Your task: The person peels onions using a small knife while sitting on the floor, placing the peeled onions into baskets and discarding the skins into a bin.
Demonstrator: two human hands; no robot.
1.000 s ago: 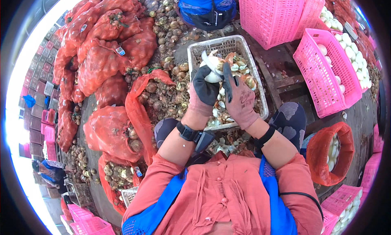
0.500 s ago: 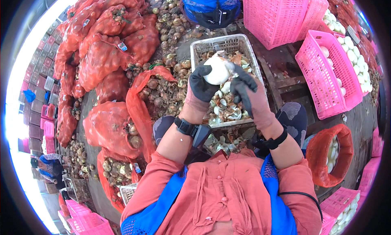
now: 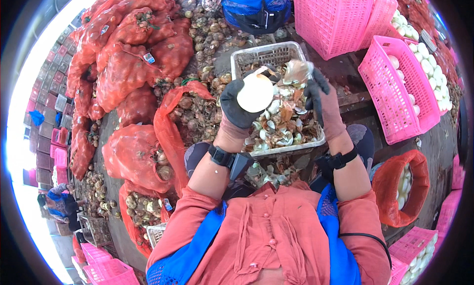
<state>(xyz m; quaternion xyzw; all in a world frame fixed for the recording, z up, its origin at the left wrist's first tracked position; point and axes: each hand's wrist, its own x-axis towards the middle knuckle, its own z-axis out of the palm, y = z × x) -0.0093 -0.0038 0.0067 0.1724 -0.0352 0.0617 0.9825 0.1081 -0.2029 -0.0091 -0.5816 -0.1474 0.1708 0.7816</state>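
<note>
My gloved left hand (image 3: 236, 106) is wrapped round a peeled white onion (image 3: 255, 93), held over the near left part of a white crate (image 3: 269, 51). A strip of skin stands up from the onion's top. To the right, above the crate's right side, my gloved right hand (image 3: 322, 100) has its fingers curled. A piece of papery onion skin (image 3: 297, 72), smeared by motion, hangs at its fingertips. Below, loose brown and white onion peelings (image 3: 284, 119) fill much of the crate. Whether a small tool sits in my right hand cannot be made out.
Red mesh sacks of onions (image 3: 123, 72) pile up on the left, beside loose unpeeled onions (image 3: 197, 109). Pink crates (image 3: 395, 92), some holding peeled onions, stand on the right. Near my right knee is an open red mesh sack (image 3: 414, 186) with peeled onions. A blue bag-like thing (image 3: 256, 8) is at the far side.
My right hand has moved away from the onion to the right, with a piece of skin at its fingers. My left hand has shifted slightly left and nearer with the onion.
</note>
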